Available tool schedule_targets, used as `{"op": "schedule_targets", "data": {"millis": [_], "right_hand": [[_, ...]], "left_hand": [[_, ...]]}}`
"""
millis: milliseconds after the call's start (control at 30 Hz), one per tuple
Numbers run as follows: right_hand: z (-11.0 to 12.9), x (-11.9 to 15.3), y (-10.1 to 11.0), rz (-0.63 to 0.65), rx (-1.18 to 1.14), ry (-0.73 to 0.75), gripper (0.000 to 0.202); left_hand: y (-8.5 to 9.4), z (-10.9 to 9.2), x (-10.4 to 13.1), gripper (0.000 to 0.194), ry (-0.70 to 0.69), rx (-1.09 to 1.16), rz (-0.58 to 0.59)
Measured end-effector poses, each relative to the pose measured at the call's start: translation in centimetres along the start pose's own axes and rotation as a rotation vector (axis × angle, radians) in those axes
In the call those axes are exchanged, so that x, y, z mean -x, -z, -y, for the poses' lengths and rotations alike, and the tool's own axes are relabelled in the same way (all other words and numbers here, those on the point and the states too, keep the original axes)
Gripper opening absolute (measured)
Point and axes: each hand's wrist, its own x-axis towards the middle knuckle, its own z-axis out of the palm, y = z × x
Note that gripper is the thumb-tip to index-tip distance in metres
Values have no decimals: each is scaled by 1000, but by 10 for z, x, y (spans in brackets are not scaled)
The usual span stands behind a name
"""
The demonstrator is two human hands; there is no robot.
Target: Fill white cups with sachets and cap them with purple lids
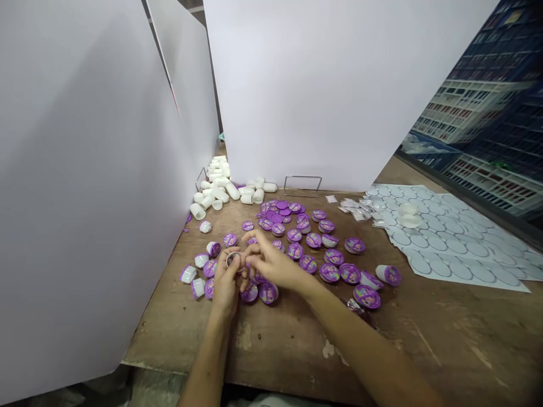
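My left hand [226,278] is wrapped round a small white cup [233,259], its round rim facing up. My right hand [269,261] is just right of the cup, with its fingers bent over the rim; whether they hold anything is too small to tell. Around both hands lie several small white cups with purple printed lids [314,240]. Loose purple lids [275,217] form a pile beyond my hands.
White cups [218,181] are heaped at the back left beside white panels [297,85]. Small clear packets [358,209] lie at the back right, near a white sheet [453,243] printed with ovals. A wire stand [302,176] rests against the back panel. Shiny wrapping [356,308] lies under my right forearm.
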Motion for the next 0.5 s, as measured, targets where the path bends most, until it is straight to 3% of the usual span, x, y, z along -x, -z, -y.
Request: {"op": "schedule_targets", "data": {"millis": [133, 200, 367, 500], "right_hand": [[-15, -34, 1, 158, 541, -103, 30], [-20, -44, -7, 280, 694, -128, 26], [-24, -48, -23, 355, 739, -150, 24], [-25, -43, -13, 304, 736, -198, 18]], "left_hand": [[13, -14, -8, 39, -32, -10, -75], [16, -12, -10, 38, -11, -27, -115], [15, -7, -11, 37, 26, -43, -141], [11, -7, -11, 41, 40, -69, -126]]}}
